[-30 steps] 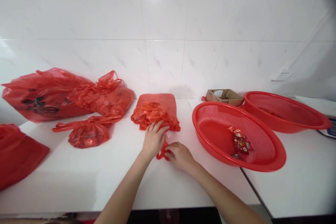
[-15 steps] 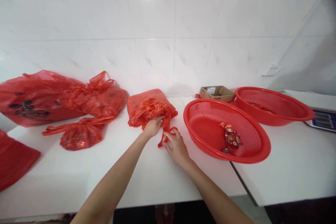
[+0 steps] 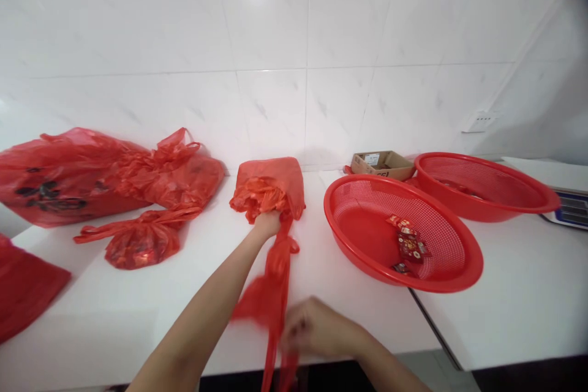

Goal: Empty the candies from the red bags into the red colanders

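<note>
My left hand [image 3: 268,223] is pushed into the crumpled mouth of a bundle of red plastic bags [image 3: 271,171] by the wall. It is closed on the plastic, its fingertips hidden in the folds. Lower down, near the table's front edge, my right hand [image 3: 316,327] is closed on a red plastic bag [image 3: 278,263] and smeared by motion. That bag stretches in a long strip from the bundle toward me, its lower part hanging over the edge.
A red perforated basket [image 3: 353,251] with several small red packets [image 3: 408,245] stands right; another red basket [image 3: 496,211], a cardboard box [image 3: 383,165] and a scale [image 3: 572,208] lie beyond. Filled red bags [image 3: 92,184], a small tied bag [image 3: 142,242] and red plastic [image 3: 27,294] lie left.
My right hand has moved from beside the bundle down toward the front edge, drawing out a long red plastic bag. My left hand stays at the bundle, which now sits squarer.
</note>
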The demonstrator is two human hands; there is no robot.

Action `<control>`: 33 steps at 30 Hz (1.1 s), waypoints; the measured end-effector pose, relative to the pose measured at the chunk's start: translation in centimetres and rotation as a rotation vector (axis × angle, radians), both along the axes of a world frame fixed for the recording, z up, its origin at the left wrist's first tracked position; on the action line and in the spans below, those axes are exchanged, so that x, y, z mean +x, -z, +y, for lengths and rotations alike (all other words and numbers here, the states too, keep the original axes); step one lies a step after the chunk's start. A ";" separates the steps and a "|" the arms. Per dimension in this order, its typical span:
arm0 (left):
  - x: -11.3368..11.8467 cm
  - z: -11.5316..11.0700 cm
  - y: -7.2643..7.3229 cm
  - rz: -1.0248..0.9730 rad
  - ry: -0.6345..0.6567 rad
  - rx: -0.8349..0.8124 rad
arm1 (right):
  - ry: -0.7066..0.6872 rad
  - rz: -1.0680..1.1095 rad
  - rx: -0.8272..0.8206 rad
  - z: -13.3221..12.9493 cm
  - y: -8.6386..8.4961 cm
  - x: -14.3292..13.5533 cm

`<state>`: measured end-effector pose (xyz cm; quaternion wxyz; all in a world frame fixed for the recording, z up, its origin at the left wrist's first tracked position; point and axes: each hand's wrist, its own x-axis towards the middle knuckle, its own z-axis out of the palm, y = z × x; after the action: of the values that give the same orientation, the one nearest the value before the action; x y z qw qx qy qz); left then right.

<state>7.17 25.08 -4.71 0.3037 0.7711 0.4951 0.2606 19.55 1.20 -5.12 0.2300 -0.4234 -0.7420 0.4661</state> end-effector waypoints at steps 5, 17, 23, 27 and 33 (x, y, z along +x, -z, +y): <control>1.3 0.0 -2.0 0.073 -0.013 0.029 | -0.081 0.387 -0.310 -5.0 -1.1 2.4; -1.1 -23.2 -6.0 -0.816 -0.156 -0.129 | 0.678 0.502 0.111 -2.0 -1.9 0.8; -4.5 -22.1 -2.7 -0.666 -0.264 -0.080 | 0.514 0.379 0.267 -3.2 -3.2 -0.9; -9.4 -20.0 -2.5 -0.498 -0.355 -0.144 | 0.440 0.241 0.314 -3.7 -3.6 1.0; -13.8 -21.1 -3.5 -0.313 -0.395 -0.281 | 0.594 0.017 0.459 -2.6 -3.7 4.9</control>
<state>-6.61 3.97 -1.20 0.4238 0.5604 0.6140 0.3596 24.46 -1.36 -1.39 0.4503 -0.5538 -0.6699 0.2043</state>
